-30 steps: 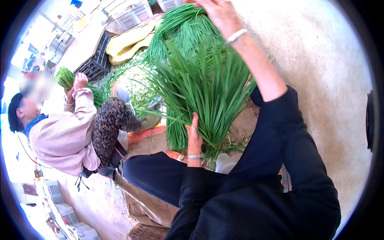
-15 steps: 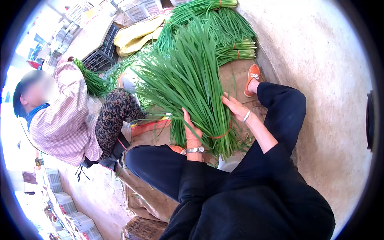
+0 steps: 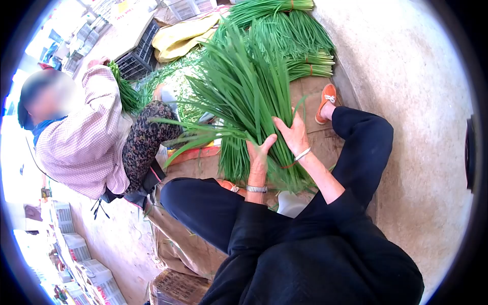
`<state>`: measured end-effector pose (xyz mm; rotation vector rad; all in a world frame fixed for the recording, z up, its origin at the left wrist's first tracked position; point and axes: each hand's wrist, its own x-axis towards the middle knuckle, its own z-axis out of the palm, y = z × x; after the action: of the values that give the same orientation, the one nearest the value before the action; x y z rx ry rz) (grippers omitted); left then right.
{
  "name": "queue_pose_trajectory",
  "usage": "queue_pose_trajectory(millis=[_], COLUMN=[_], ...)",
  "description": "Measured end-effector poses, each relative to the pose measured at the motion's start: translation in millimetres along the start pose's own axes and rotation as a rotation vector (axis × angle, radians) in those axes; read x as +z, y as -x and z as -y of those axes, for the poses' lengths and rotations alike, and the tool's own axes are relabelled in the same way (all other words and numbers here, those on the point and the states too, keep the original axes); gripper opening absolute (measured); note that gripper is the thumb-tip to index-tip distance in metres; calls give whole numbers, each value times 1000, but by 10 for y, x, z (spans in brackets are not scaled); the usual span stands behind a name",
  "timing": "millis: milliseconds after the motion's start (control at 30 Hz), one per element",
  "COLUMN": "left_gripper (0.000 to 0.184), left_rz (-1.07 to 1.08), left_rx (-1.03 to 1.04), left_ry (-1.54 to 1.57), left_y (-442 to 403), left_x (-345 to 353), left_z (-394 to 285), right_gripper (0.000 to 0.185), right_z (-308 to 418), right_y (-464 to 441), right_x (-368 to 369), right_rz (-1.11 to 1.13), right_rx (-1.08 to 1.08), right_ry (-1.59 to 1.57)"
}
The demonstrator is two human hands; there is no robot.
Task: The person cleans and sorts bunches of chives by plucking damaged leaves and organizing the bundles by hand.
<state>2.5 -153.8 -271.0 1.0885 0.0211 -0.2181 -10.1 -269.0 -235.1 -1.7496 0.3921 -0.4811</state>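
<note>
A large bunch of garlic chives (image 3: pixel 249 86) is held between both hands in front of my knees, leaf tips pointing away from me. My left hand (image 3: pixel 259 155) grips its left side, with the thumb across the stems and some leaves splayed out to the left. My right hand (image 3: pixel 295 134) clasps the right side, fingers mostly hidden behind the leaves. A red band (image 3: pixel 290 165) circles the stems near the cut ends. Beneath the bunch, part of a white plastic object (image 3: pixel 291 204) shows between my legs.
Banded chive bundles (image 3: pixel 310 66) are stacked ahead on brown sheeting (image 3: pixel 317 94). To the left sits a co-worker (image 3: pixel 84 140) holding greens (image 3: pixel 124 91). A yellow sack (image 3: pixel 183 40), a black crate (image 3: pixel 140 53) and loose trimmings (image 3: pixel 190 101) lie beyond.
Both hands have shifted on the bunch, with my thumbs now closer together over the stems. Some leaves have swung out to the left, and the cut ends have tipped slightly right.
</note>
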Motion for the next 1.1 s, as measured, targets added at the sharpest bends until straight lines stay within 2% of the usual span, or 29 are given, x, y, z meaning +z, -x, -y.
queue_pose_trajectory(millis=[100,167,200,367,433,567,667,800,867,900,1000,1033,1100], left_gripper=[62,54,50,48,42,42,43,47,47,47,46,46,49], left_rz=[-61,-80,-139,-71,-71,-97,-114,-106,-108,-119,-119,-109,-81], left_rx=[-40,-50,-152,-101,-85,-84,-72,-47,-29,-31,-23,-10,-35], left_ry=[83,336,377,452,428,410,370,358,353,332,319,328,340], left_y=[20,-27,-21,-34,-35,-21,-35,-55,-65,-70,-67,-69,-69], left_x=[-7,-74,-104,-152,-134,-101,-89,-115,-138,-148,-153,-147,-156], left_z=[-31,-17,-25,-11,-5,-24,-13,30,56,60,72,66,40], right_gripper=[31,29,28,33,34,38,42,48,61,61,87,87,74], right_z=[-69,-181,-180,-138,-164,-164,-217,-172,-151,-115,-82,-115,-109], right_y=[66,73,78,120,109,100,88,84,63,59,38,28,14], right_x=[40,45,39,-7,-24,-42,-96,-125,-148,-143,-99,-83,-44], right_rz=[-4,10,-3,-12,-6,42,78,122,182,182,226,223,183], right_rx=[8,6,63,196,204,203,257,255,232,232,117,115,103], right_ry=[-129,-210,-289,-501,-526,-587,-409,-433,-479,-479,-309,-310,-282])
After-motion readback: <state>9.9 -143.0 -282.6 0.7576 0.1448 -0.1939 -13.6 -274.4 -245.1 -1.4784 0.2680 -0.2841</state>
